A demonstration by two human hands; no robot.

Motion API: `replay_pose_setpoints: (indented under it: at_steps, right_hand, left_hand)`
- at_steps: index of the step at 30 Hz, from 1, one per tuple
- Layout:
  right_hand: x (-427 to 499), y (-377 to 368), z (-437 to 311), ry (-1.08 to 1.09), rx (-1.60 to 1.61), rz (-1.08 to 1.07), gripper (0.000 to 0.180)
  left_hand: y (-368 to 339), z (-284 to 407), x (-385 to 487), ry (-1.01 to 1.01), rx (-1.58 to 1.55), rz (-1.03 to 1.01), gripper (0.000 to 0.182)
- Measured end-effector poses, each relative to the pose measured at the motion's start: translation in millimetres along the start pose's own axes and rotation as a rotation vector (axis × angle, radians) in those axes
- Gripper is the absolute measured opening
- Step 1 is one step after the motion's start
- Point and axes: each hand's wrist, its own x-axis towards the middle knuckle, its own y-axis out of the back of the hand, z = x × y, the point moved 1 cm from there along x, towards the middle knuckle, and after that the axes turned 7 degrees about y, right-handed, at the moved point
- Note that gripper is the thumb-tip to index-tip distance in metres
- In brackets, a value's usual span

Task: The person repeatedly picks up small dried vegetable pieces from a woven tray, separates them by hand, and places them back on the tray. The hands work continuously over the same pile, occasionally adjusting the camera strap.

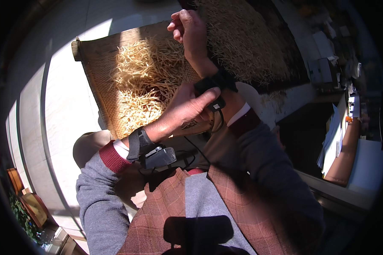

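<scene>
My left hand [190,103] grips a small black wrist-worn device [217,102] on my right forearm, its thumb lying over the top. A cable runs down from this device, and a black strap [223,79] goes round the wrist. My right hand [191,32] is raised with the fingers loosely curled; nothing shows in it. Below both hands lies a woven tray [100,83] with wooden edging, partly covered by pale dry strips [137,67] like straw. A second strapped device [161,157] with a clear casing sits on my left wrist.
More pale strips [249,41] are spread on a dark sheet [298,68] at the upper right. Beyond it stand boxes [322,70] and papers [332,137]. Sunlit pale floor [67,89] lies on the left, with a green plant [22,216] at the lower left.
</scene>
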Motion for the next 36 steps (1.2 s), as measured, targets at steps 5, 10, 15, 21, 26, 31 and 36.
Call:
replay_pose_setpoints:
  at_steps: [5,10,15,21,26,31,36]
  right_hand:
    - [3.2,-5.8,-11.5,0.848,-0.874,-0.134,0.01]
    - [1.6,-7.8,0.4,0.325,-0.332,-0.002,0.008]
    - [-16.4,4.0,11.0,-0.501,0.24,-0.047,0.01]
    - [-59.7,-19.5,27.6,-0.827,0.168,-0.238,0.012]
    - [-95.5,-39.1,36.9,-0.846,0.211,-0.568,0.016]
    - [-140.2,-26.9,30.7,-0.684,0.381,-0.877,0.024]
    - [-162.3,-8.9,27.5,-0.582,0.443,-0.971,0.035]
  left_hand:
    - [0.5,-1.1,-1.8,0.081,-0.101,0.005,0.045]
    - [-4.5,-0.8,-1.6,0.046,0.004,-0.098,0.053]
    - [17.2,36.2,-16.5,0.238,0.365,-0.281,0.05]
    - [19.2,55.8,-29.6,-0.5,0.791,0.126,0.022]
    - [2.5,18.3,-8.7,-0.7,1.133,0.11,0.047]
    - [4.6,-7.7,7.9,-0.367,1.423,0.289,0.011]
    - [22.6,-3.7,13.7,-0.158,0.396,0.208,0.013]
